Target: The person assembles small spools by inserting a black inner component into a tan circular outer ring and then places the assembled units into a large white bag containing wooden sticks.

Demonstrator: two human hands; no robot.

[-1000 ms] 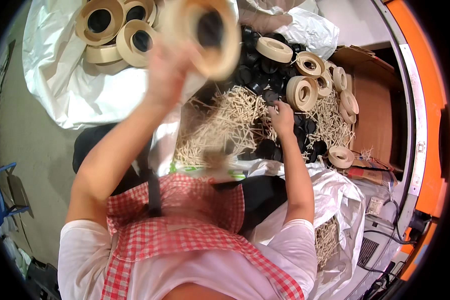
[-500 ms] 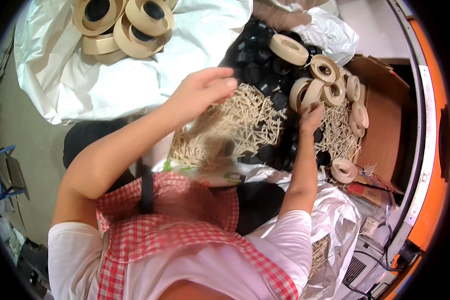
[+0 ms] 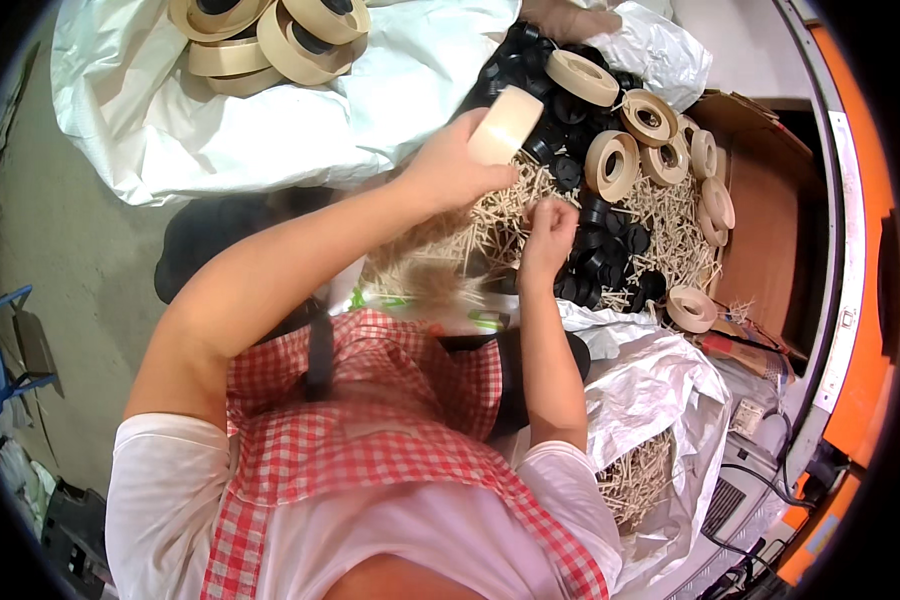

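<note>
My left hand [image 3: 452, 168] grips a beige ring [image 3: 507, 124] by its side, its outer wall facing up, above the pile. Close by on the right, my right hand [image 3: 550, 232] has its fingers curled together; whatever they hold, if anything, is hidden. Beneath both hands spreads a heap of small beige pegs [image 3: 490, 225]. Black round caps [image 3: 598, 262] lie to the right of my right hand, and more lie behind it. Farther right, several beige rings, one a thick-walled ring [image 3: 611, 165], rest on the pegs and caps.
Beige rings with black centres [image 3: 310, 45] sit on a white plastic sheet [image 3: 240, 140] at the far left. A cardboard box [image 3: 765, 220] stands at the right. A white bag of pegs [image 3: 635, 480] is near my right arm. A blurred hand [image 3: 570, 18] shows at the far edge.
My left hand, empty before, now holds a beige ring and has moved right. My right hand has left the rings and come leftward over the pegs. One ring is gone from the right-hand group.
</note>
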